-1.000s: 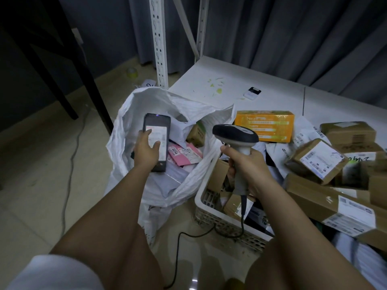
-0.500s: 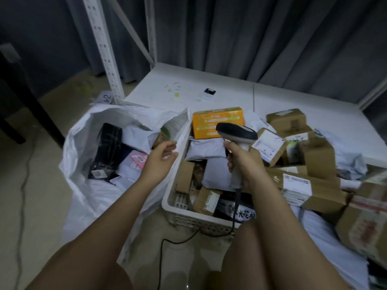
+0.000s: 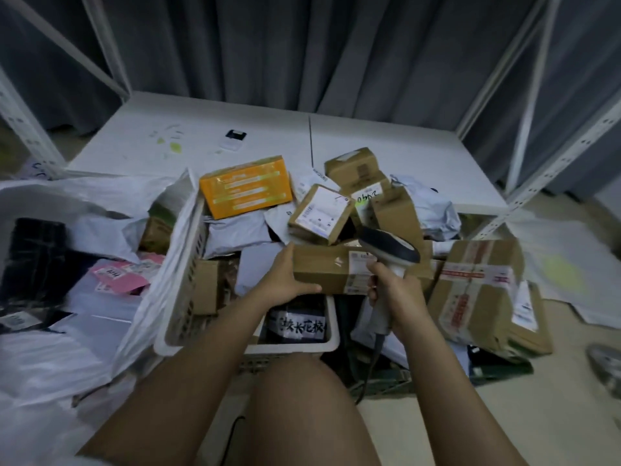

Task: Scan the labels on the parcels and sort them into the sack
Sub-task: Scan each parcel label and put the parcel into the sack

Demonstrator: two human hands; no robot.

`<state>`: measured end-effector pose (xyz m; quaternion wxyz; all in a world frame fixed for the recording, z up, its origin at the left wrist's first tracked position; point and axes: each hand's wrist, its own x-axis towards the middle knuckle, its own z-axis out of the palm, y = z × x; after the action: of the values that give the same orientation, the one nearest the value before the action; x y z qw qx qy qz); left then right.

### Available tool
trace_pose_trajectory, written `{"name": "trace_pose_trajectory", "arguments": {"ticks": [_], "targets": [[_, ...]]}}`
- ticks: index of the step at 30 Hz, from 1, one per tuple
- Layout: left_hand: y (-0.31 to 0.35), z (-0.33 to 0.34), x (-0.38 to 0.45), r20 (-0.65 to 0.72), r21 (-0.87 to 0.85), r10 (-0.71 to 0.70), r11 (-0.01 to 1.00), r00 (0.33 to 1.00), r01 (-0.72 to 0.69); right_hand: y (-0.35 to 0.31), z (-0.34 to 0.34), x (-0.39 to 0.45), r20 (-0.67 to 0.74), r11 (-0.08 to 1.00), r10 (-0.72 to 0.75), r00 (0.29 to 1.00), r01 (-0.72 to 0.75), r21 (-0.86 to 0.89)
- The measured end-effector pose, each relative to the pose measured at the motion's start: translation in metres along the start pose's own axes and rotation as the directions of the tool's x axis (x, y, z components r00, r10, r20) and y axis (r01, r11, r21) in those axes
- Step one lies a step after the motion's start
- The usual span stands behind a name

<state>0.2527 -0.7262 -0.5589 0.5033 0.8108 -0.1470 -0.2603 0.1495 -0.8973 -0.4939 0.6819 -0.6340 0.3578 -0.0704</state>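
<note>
My left hand (image 3: 284, 277) grips the left end of a long brown cardboard parcel (image 3: 327, 269) that lies across the pile over the white basket (image 3: 188, 290). My right hand (image 3: 391, 294) holds the handle of a barcode scanner (image 3: 389, 245), whose dark head hovers over the parcel's right end by its white label. The open white sack (image 3: 43, 361) lies at the left and holds a black parcel (image 3: 33, 250), a pink one (image 3: 124, 275) and grey mailers.
More parcels are heaped behind: an orange box (image 3: 247, 186), a small labelled carton (image 3: 319, 213), several brown boxes and a large taped carton (image 3: 484, 297) at the right. A low white platform (image 3: 268, 136), metal rack posts and grey curtains stand behind. The scanner cable trails down to the floor.
My left hand dropped the black parcel into the sack, crossed to the right and took hold of the long brown parcel. My view swung right; the scanner came down over the parcel.
</note>
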Motion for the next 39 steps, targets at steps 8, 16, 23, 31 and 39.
{"name": "trace_pose_trajectory", "arguments": {"ticks": [8, 16, 23, 31, 39], "targets": [[-0.015, 0.0, 0.038, -0.005, 0.306, 0.006, 0.952, 1.0, -0.004, 0.0, -0.025, 0.023, 0.012, 0.999, -0.006, 1.0, 0.005, 0.044], [-0.017, -0.057, -0.015, -0.111, 0.042, -0.044, 0.998, 0.993, 0.049, 0.009, -0.001, 0.022, 0.087, 0.997, -0.019, 0.996, 0.012, 0.081], [0.003, -0.13, -0.099, -0.41, -0.135, -0.05, 0.991, 0.911, -0.006, -0.015, 0.064, -0.016, 0.283, 0.98, -0.137, 0.949, 0.172, -0.102], [0.011, -0.185, -0.176, -0.516, -0.076, 0.104, 0.983, 0.85, -0.166, -0.046, 0.181, -0.058, 0.766, 0.849, -0.175, 0.619, 0.489, -0.202], [-0.037, -0.213, -0.201, -0.726, -0.243, 0.018, 0.928, 0.687, -0.282, -0.009, 0.254, -0.068, 0.878, 0.925, 0.011, 0.479, 0.328, -0.191]]}}
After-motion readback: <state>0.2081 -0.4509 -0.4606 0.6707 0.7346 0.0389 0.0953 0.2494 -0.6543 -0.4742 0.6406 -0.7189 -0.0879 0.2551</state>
